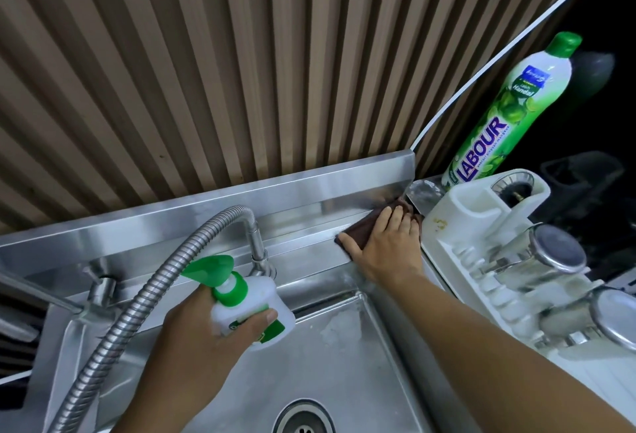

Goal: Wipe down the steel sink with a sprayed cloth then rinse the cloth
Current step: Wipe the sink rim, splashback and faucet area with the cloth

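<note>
I see the right hand (385, 246) right of centre, fingers spread flat, pressing a dark brown cloth (361, 227) onto the steel sink (213, 212) ledge at its back corner; the palm hides most of the cloth. Lower left of centre, the left hand (203, 339) wraps a white spray bottle (256, 308) with a green nozzle, covering its label. The drain (304, 419) is cut off at the bottom edge. A flexible hose (137, 298) arches beside the bottle. At right, a green dish-soap bottle (506, 112) stands behind a white rack (457, 236)
</note>
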The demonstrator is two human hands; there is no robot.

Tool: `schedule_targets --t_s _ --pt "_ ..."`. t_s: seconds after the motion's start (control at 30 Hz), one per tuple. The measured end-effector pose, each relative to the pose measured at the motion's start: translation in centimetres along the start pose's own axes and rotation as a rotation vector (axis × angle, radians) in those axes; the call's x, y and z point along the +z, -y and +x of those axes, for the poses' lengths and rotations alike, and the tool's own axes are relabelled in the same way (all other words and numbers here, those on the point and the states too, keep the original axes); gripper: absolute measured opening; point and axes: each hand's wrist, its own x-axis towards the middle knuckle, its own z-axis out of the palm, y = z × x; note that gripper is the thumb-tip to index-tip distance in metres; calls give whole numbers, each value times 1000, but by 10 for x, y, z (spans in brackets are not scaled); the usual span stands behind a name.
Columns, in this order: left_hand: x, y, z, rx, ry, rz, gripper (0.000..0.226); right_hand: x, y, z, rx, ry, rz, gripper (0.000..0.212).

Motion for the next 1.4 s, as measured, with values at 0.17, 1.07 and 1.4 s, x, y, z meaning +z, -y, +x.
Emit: schedule_targets --t_s 0.17,1.07,1.4 --pt "-1 -1 0 16 1 18 43 -3 -12 -9 -62 30 -150 126" --pt "6 -4 -2 12 16 39 41 15 -41 -12 -375 -1 104 105" --pt "11 -5 0 7 12 47 43 31 -27 -35 -267 -70 -132 92"
